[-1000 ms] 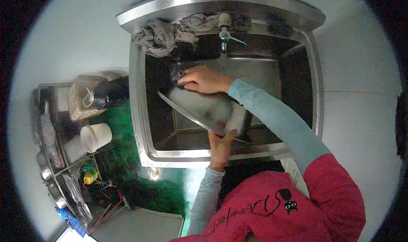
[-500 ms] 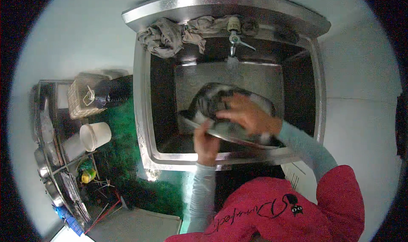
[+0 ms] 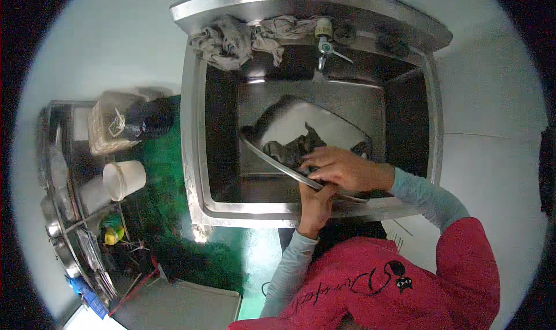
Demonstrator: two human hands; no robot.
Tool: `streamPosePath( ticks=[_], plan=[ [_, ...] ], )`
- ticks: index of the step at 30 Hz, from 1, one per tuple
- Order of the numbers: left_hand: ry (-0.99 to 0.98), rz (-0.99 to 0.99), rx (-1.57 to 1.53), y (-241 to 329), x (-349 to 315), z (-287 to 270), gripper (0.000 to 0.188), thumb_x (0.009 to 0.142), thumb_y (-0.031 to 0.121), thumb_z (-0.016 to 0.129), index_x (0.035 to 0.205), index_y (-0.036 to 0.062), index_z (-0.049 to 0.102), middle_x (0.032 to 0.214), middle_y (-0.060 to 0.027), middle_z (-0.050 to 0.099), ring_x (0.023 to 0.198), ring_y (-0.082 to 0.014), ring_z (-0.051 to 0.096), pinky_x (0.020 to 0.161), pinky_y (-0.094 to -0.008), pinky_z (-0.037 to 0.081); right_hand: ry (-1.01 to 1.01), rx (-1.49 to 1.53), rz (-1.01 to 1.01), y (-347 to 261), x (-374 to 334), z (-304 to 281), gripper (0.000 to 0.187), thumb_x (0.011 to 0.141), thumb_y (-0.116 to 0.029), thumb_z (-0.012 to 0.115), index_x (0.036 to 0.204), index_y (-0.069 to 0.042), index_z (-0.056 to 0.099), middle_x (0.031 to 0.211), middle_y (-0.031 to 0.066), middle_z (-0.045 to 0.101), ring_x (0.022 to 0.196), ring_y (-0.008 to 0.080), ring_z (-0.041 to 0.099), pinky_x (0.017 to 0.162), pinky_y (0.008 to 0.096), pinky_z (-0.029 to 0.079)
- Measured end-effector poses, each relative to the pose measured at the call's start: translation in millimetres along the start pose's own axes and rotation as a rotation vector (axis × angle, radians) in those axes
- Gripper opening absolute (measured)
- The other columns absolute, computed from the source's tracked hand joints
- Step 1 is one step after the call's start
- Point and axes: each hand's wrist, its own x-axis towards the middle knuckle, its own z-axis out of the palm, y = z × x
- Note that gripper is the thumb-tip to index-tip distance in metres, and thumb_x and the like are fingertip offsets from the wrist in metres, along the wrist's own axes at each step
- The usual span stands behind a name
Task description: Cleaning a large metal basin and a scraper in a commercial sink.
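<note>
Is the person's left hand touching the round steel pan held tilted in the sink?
Touching. The head view shows the left hand gripping the near rim of the round steel pan, fingers wrapped over its edge.

Steel sink [image 3: 194,156], crumpled grey rags [image 3: 231,37] on its rim

A small washing corner with pale walls and a green floor

The steel sink [image 3: 194,156] stands against a pale, plain wall [image 3: 104,46], and crumpled grey rags [image 3: 231,37] lie on its back ledge beside the tap [image 3: 324,43]. The floor [image 3: 168,214] to the left is green and looks wet, with a bright spot of light close to the sink's front corner. Further left stands a metal rack [image 3: 63,214] with dishes, a white bucket [image 3: 123,179] and a woven basket [image 3: 107,127]. The light is dim and cool.
</note>
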Motion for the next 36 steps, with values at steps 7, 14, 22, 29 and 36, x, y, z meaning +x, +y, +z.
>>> streamPosePath(
  ticks=[7, 14, 22, 29, 36],
  plan=[
    [-0.170, 0.126, 0.417, -41, 6, 5, 0.062, 0.068, -0.008, 0.049, 0.120, 0.0061, 0.018, 0.100, -0.0067, 0.043, 0.086, -0.0143, 0.045, 0.065, -0.0225, 0.041, -0.101, -0.119, 0.071, 67, 96, -23, 0.022, 0.073, -0.009, 0.047, 0.094, -0.007, 0.054, 0.100, 0.0136, 0.050, 0.095, 0.0289, 0.046, 0.081, 0.0368, 0.036],
    [-0.030, 0.459, 0.629, 19, 44, -43, 0.047, 0.074, 0.020, 0.055, 0.113, 0.0021, 0.035, 0.109, -0.0114, 0.042, 0.098, -0.0240, 0.042, 0.079, -0.0297, 0.037, -0.188, -0.188, 0.076, 40, 73, -9, 0.022, 0.069, -0.013, 0.048, 0.088, -0.008, 0.056, 0.095, 0.0138, 0.050, 0.089, 0.0290, 0.047, 0.076, 0.0354, 0.038],
    [-0.036, 0.006, -0.455, 40, 62, -61, 0.043, 0.079, 0.037, 0.042, 0.105, 0.0020, 0.043, 0.103, -0.0099, 0.048, 0.093, -0.0230, 0.046, 0.082, -0.0348, 0.036, -0.067, -0.239, 0.024, -22, -20, 13, 0.023, 0.067, -0.015, 0.046, 0.088, -0.011, 0.055, 0.105, 0.0097, 0.047, 0.101, 0.0246, 0.042, 0.087, 0.0408, 0.031],
    [-0.150, -0.078, -0.148, -9, 21, 11, 0.031, 0.078, 0.017, 0.048, 0.106, 0.0063, 0.040, 0.102, -0.0072, 0.046, 0.092, -0.0197, 0.047, 0.077, -0.0349, 0.041, -0.030, -0.290, 0.371, 51, 40, -33, 0.022, 0.068, -0.014, 0.050, 0.088, -0.009, 0.055, 0.092, 0.0128, 0.050, 0.091, 0.0290, 0.046, 0.078, 0.0379, 0.036],
    [-0.193, -0.030, -0.401, 16, 35, -8, 0.047, 0.077, 0.039, 0.046, 0.110, 0.0054, 0.039, 0.108, -0.0091, 0.044, 0.098, -0.0237, 0.043, 0.084, -0.0388, 0.035, -0.098, -0.294, 0.317, 60, 46, -16, 0.019, 0.068, -0.013, 0.050, 0.085, -0.007, 0.056, 0.080, 0.0128, 0.049, 0.081, 0.0292, 0.047, 0.068, 0.0387, 0.037]
  ],
)
